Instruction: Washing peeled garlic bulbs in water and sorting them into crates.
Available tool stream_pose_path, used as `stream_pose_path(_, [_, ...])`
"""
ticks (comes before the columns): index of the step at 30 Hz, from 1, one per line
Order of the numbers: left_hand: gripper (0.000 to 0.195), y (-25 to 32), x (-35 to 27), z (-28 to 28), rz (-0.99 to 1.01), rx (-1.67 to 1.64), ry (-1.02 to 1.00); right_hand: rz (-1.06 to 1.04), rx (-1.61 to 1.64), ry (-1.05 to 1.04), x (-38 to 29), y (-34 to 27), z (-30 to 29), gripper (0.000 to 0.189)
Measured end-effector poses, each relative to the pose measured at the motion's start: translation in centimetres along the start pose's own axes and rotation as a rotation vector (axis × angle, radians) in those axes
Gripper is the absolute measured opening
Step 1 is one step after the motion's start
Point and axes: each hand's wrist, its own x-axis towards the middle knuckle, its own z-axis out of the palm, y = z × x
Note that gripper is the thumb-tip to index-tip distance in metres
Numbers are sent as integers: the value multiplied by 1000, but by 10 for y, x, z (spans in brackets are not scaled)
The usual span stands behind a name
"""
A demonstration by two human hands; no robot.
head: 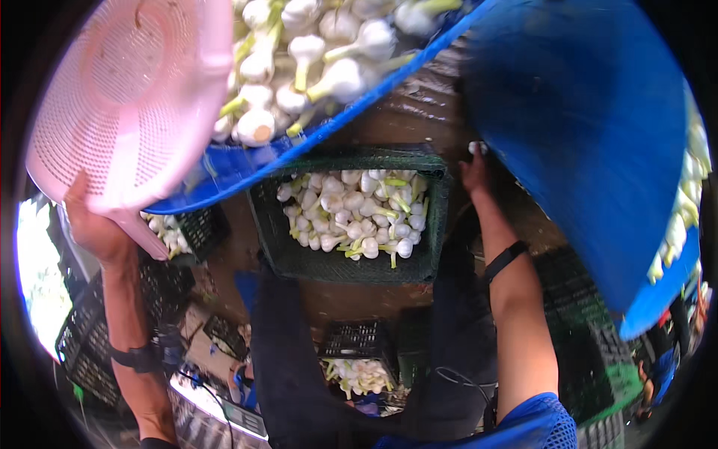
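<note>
My left hand (98,224) grips the rim of a pink plastic colander (126,123), tilted at the upper left beside a blue tub (314,134) filled with garlic bulbs (342,78). My right hand (477,171) reaches past the right side of a dark green plastic crate (350,272), with a small white thing at its fingertips, probably a garlic bulb (477,147). Between my arms, that crate holds many garlic bulbs with short green stems (359,216). The colander's visible surface holds no garlic.
Another blue tub (578,129) stands at the upper right, with garlic (681,224) beyond it. Crates with garlic stand at the left (205,233) and below (359,339). Dark crates (583,337) are at the right. A digital scale (247,418) lies lower left. Other people are partly visible at the lower edges.
</note>
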Motion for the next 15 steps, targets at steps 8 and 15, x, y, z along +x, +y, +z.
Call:
stream_pose_path(8, [31, 10, -6, 1, -79, 51, 34, -177, -34, -27, -8, 9, -13, 39])
stream_pose_path(15, [17, -4, 13, -14, 929, 1210, -42, 406, 672, -321, -112, -178, -163, 37])
